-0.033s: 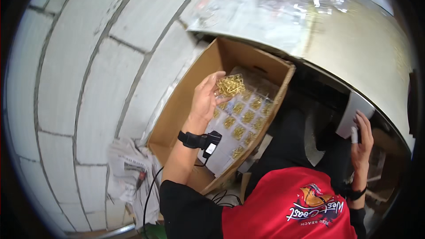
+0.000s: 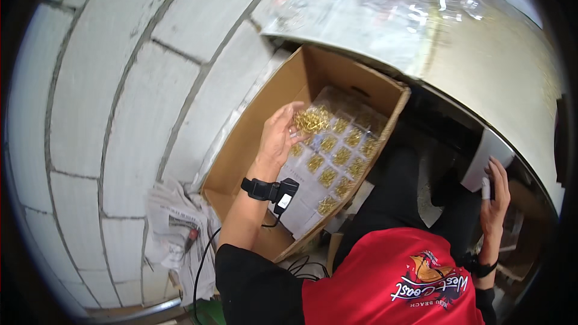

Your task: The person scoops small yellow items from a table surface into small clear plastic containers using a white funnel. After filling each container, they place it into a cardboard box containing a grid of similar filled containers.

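Observation:
My left hand (image 2: 278, 135) is closed on a clear plastic box of small gold-coloured metal pieces (image 2: 312, 120), held up over an open cardboard carton (image 2: 238, 165). The pieces look bent like hooks, though their exact kind is unclear. Below the hand, rows of similar clear boxes (image 2: 341, 156) with gold pieces lie inside the carton, beside pale printed sheets or lids (image 2: 291, 189). At the right, my right hand (image 2: 495, 195) has its fingers stretched out and holds nothing visible. It is near a light grey panel (image 2: 484, 159) under the table edge, and one finger has a white wrapping (image 2: 486, 188).
A pale worktable (image 2: 475, 66) stands beyond the carton, with crumpled clear plastic (image 2: 442, 0) on it. A white block wall (image 2: 135, 114) runs along the left. A grey bag (image 2: 180, 229) sits beside the carton, and a black cable (image 2: 205, 259) runs from my left wrist device.
The view has shifted slightly, so the carton and table appear a little further right. My left hand with its box hangs slightly lower. My right hand has dropped slightly.

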The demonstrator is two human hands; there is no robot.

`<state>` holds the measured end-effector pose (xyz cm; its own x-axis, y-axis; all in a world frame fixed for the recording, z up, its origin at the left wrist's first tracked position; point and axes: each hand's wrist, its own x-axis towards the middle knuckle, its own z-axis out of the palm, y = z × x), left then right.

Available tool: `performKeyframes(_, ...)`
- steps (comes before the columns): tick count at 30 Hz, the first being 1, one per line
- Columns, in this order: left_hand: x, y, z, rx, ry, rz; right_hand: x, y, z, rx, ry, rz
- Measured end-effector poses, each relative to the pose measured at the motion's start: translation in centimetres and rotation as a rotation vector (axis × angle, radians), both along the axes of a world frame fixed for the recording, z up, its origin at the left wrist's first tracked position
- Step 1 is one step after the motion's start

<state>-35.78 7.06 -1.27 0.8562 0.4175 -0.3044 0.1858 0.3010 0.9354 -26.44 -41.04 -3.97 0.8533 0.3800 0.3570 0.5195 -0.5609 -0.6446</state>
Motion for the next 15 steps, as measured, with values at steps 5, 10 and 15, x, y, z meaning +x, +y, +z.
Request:
performKeyframes(5,-10.3,5.6,-13.1,-0.134,0.420,0.272,0.8,0.7,-2.1,-0.159,0.171,0.028)
performKeyframes(10,-15.2,3.2,-18.6,-0.305,0.694,0.357,1.6,4.5,-0.6,-0.224,0.220,0.186)
performKeyframes(15,-17.6,-0.7,-23.7,-0.268,0.725,0.395,1.8,6.6,-0.6,-0.329,0.293,0.206)
